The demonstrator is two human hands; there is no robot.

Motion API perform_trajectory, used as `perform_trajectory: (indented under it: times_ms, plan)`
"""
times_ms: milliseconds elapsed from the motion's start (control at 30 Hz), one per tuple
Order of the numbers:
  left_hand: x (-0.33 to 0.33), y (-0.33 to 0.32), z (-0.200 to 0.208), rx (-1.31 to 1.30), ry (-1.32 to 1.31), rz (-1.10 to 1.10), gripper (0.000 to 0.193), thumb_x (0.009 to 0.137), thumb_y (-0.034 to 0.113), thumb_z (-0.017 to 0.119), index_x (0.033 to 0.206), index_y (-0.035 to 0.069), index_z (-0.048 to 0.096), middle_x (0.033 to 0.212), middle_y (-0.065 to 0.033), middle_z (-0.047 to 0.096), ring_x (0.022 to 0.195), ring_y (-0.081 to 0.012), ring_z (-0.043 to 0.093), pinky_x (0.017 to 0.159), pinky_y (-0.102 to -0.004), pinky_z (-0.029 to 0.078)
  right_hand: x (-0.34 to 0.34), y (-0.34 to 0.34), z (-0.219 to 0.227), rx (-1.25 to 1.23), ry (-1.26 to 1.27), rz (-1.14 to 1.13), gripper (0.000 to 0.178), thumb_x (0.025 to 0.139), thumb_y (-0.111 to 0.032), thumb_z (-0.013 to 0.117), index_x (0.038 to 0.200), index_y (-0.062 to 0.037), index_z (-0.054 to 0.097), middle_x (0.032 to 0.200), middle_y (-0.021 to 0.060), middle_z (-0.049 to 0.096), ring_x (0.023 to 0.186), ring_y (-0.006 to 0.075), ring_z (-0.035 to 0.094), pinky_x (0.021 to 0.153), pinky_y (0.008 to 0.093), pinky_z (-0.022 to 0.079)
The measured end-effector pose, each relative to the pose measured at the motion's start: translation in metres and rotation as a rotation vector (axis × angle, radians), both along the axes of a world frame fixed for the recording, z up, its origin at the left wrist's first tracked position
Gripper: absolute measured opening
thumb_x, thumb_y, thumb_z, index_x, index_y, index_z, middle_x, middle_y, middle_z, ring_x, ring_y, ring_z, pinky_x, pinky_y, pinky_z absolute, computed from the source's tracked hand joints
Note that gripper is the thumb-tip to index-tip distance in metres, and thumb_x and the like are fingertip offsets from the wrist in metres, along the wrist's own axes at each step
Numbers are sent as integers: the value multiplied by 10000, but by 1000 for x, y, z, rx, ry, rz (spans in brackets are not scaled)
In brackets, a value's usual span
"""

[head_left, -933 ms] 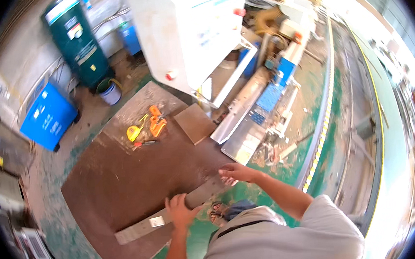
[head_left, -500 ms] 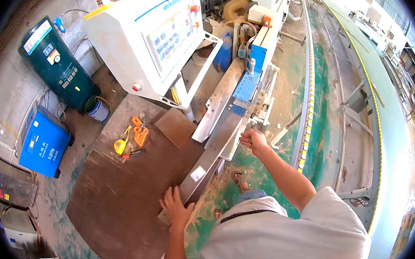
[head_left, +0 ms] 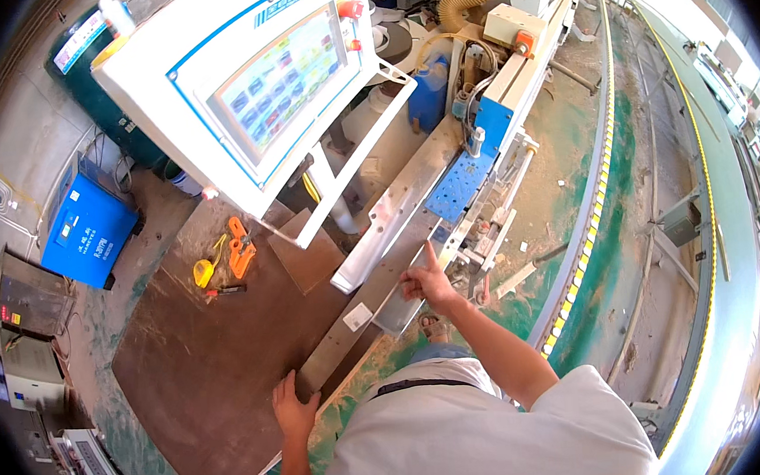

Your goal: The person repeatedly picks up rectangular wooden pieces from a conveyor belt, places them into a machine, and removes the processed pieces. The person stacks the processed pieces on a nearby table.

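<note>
Left hand (head_left: 295, 409): fingers bent at the near end of the strip (head_left: 339, 341); a firm grasp cannot be confirmed. Right hand (head_left: 428, 285): index finger extended, remaining fingers curled, beside the strip over the silver plate (head_left: 393, 311); contact cannot be determined. Strip: swung from lying along the counter's (head_left: 206, 403) person-side edge; now projects past the machine-side corner, apparently aligned with the blue plate (head_left: 463, 186).

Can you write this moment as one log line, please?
left hand: at long board's near end | right hand: index finger extended, near machine's blue plate | yellow tape measure: on brown table
</note>
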State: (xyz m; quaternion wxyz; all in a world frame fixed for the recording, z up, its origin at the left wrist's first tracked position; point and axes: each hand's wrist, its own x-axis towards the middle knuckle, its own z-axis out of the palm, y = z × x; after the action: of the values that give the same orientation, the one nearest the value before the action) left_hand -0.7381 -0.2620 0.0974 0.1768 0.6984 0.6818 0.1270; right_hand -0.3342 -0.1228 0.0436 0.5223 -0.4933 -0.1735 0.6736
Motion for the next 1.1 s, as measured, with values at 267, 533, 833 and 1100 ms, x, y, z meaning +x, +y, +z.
perform_trajectory:
  times_ms: [267, 533, 833, 1100]
  plan:
    - [11, -8, -2, -46, 140, 99, 800, 689, 194, 816, 1402, 47, 483, 1328, -196, 547, 1236, -401, 489, 1065, -498, 384, 42, 15, 9, 29, 7, 141, 965, 967, -40, 515, 1555, -297, -206, 1044, 174, 678, 727, 246, 691, 642, 394, 601]
    - [91, 39, 6, 16, 24, -7, 684, 715, 171, 800, 1342, 55, 552, 1320, -156, 552, 1209, -385, 503, 1045, -489, 404, 134, 75, 12, -15, -14, 108, 318, 1000, -68, 508, 1294, -113, 398, 1043, 166, 680, 808, 278, 723, 585, 353, 594]
    - [157, 81, -10, 197, 21, -57, 634, 718, 209, 822, 1289, 67, 583, 1305, -146, 558, 1199, -383, 494, 1033, -478, 405, 218, 126, -14, 31, -31, 74, 431, 942, 29, 464, 1333, -137, 389, 949, 146, 699, 676, 269, 702, 528, 388, 586]
    - [209, 126, -8, 393, 29, -144, 365, 654, 291, 833, 849, 125, 573, 1091, -89, 549, 1086, -333, 494, 934, -484, 356, 224, 110, 17, 40, -36, -266, 620, 955, 4, 470, 1531, -125, 276, 1026, 166, 686, 779, 252, 717, 589, 335, 578]
